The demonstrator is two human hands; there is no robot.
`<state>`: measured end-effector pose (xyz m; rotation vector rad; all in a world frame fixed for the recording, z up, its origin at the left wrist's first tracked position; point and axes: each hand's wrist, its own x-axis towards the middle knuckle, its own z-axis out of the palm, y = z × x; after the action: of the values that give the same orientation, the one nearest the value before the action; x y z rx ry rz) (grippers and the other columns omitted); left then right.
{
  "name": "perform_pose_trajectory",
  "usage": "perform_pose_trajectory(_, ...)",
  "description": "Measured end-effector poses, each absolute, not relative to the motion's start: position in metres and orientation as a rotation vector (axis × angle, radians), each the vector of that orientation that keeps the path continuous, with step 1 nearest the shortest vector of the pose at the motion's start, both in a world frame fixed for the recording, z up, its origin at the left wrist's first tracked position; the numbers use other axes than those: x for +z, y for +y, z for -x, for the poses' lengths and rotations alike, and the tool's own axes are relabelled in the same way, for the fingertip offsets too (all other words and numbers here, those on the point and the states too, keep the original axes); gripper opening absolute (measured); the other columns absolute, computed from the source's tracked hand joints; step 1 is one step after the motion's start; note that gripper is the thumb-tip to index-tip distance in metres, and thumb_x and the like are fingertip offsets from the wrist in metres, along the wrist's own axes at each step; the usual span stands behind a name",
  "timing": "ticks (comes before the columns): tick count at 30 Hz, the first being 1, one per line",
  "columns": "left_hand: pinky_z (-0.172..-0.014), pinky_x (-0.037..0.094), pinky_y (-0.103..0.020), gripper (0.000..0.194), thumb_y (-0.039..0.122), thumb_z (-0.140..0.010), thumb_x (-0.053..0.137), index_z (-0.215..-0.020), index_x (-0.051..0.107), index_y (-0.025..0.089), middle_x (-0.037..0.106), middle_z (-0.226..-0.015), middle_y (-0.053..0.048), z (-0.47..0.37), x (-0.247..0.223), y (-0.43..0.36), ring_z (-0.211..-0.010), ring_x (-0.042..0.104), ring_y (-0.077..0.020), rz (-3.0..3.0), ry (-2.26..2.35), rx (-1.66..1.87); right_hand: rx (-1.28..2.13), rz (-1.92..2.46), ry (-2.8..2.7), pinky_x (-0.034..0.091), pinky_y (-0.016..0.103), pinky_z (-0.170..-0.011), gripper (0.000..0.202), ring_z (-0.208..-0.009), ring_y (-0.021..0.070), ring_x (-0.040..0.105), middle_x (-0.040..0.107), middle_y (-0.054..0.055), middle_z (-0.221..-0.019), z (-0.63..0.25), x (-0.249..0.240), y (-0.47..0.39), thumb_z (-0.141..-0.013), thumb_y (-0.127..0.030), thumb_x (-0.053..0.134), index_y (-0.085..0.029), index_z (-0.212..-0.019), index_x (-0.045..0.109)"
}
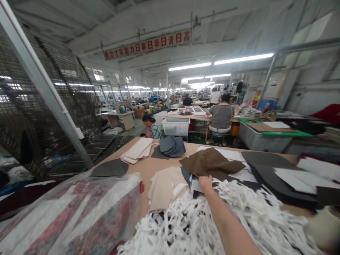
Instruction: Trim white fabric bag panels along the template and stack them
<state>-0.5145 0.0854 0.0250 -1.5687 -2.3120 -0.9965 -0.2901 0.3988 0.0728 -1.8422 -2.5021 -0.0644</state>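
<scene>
My left hand reaches over the table with closed fingers at the near edge of a brown fabric piece. The cloth is raised in a soft peak and lies partly over white sheets. Below my forearm spreads a tangled heap of white strips. Left of the hand sits a stack of beige cut pieces, with a dark blue-grey piece beside it. My right hand cannot be made out; a blurred pale shape is at the right edge.
A clear plastic bag of reddish material covers the near left. Grey rounded pieces and cream pieces lie farther back. Dark curved panels are stacked right. Beyond the table are a crouching person, a seated person and a white bin.
</scene>
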Motion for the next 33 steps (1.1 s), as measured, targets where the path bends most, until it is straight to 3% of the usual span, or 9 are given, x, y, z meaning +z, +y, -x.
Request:
perform_pose_trajectory(2, -0.061, 0.054, -0.051, 0.046, 0.036, -0.061, 0.047, -0.104, 0.063, 0.043, 0.069, -0.096, 0.002, 0.51, 0.04, 0.105, -0.093, 0.063, -0.0351, 1.589, -2.218, -0.957, -0.09, 1.767, -2.46, 0.03, 0.041, -0.095, 0.036, -0.09, 0.0213, 0.06, 0.066, 0.013, -0.092, 0.291, 0.101, 0.42, -0.083, -0.005, 0.034, -0.013, -0.09, 0.068)
perform_pose_trajectory(5, -0.062, 0.054, -0.05, 0.041, 0.036, -0.062, 0.05, -0.099, 0.065, 0.045, 0.068, -0.101, 0.002, 0.489, 0.06, 0.097, -0.097, 0.061, -0.0355, 1.588, -2.116, -0.941, -0.199, 1.587, -2.387, 0.027, 0.031, -0.097, 0.038, -0.104, 0.0167, 0.053, 0.061, 0.008, -0.11, 0.289, 0.176, 0.441, -0.089, -0.009, 0.028, -0.016, -0.109, 0.06)
perform_pose_trajectory(10, -0.074, 0.054, -0.042, 0.037, 0.033, -0.071, 0.054, -0.107, 0.061, 0.04, 0.067, -0.105, -0.001, 0.464, 0.118, 0.036, -0.097, 0.062, -0.0273, 1.851, -1.789, -1.021, -0.491, 1.093, -2.252, 0.04, 0.023, -0.068, 0.032, -0.087, 0.0145, 0.056, 0.057, 0.005, -0.11, 0.277, 0.319, 0.389, -0.088, -0.013, 0.034, -0.021, -0.112, 0.055)
perform_pose_trajectory(14, -0.1, 0.039, -0.044, 0.046, 0.03, -0.083, 0.049, -0.129, 0.042, 0.023, 0.053, -0.127, -0.01, 0.437, 0.227, 0.053, -0.118, 0.048, -0.0235, 1.75, -1.715, -1.168, -0.733, 0.757, -2.487, 0.036, 0.022, -0.056, 0.03, -0.072, 0.0123, 0.056, 0.058, 0.003, -0.1, 0.273, 0.395, 0.278, -0.087, -0.013, 0.037, -0.023, -0.11, 0.053)
perform_pose_trajectory(18, -0.102, 0.034, -0.047, 0.068, 0.035, -0.078, 0.056, -0.136, 0.028, 0.015, 0.038, -0.138, -0.017, 0.404, 0.352, 0.085, -0.126, 0.037, -0.0281, 1.704, -1.61, -1.351, -0.892, 0.476, -2.61, 0.035, 0.02, -0.055, 0.025, -0.071, 0.0119, 0.055, 0.059, 0.003, -0.091, 0.271, 0.442, 0.165, -0.089, -0.014, 0.039, -0.02, -0.108, 0.053)
perform_pose_trajectory(22, -0.089, 0.044, -0.037, 0.046, 0.02, -0.078, 0.049, -0.124, 0.047, 0.017, 0.06, -0.112, -0.009, 0.406, 0.426, 0.056, -0.106, 0.054, -0.0237, 1.92, -1.695, -1.411, -0.78, 0.465, -2.429, 0.042, 0.024, -0.063, 0.025, -0.076, 0.014, 0.056, 0.06, 0.004, -0.092, 0.255, 0.479, 0.092, -0.091, -0.021, 0.038, -0.017, -0.112, 0.05)
perform_pose_trajectory(27, -0.067, 0.048, -0.028, 0.021, 0.018, -0.076, 0.046, -0.083, 0.064, 0.01, 0.06, -0.07, -0.001, 0.421, 0.466, -0.018, -0.071, 0.059, -0.0166, 2.481, -1.653, -1.418, -0.219, 0.624, -2.041, 0.046, 0.037, -0.081, 0.052, -0.096, 0.0192, 0.056, 0.056, 0.007, -0.111, 0.189, 0.458, 0.05, -0.083, -0.044, 0.052, -0.02, -0.128, 0.038)
perform_pose_trajectory(30, -0.063, 0.048, -0.026, 0.021, 0.014, -0.075, 0.046, -0.084, 0.064, 0.009, 0.057, -0.067, 0.0, 0.41, 0.475, -0.063, -0.065, 0.056, -0.013, 2.708, -1.558, -1.525, 0.109, 0.894, -1.671, 0.042, 0.046, -0.091, 0.08, -0.11, 0.0254, 0.049, 0.05, 0.01, -0.123, 0.13, 0.376, 0.01, -0.067, -0.053, 0.068, -0.022, -0.132, 0.033)
perform_pose_trajectory(33, -0.065, 0.049, -0.027, 0.025, 0.01, -0.076, 0.044, -0.093, 0.063, 0.01, 0.06, -0.072, -0.001, 0.386, 0.473, -0.105, -0.065, 0.056, -0.0112, 2.97, -1.413, -1.642, 0.732, 1.226, -1.092, 0.042, 0.048, -0.091, 0.075, -0.115, 0.0281, 0.048, 0.048, 0.012, -0.127, 0.093, 0.265, -0.068, -0.064, -0.063, 0.063, -0.026, -0.125, 0.041)
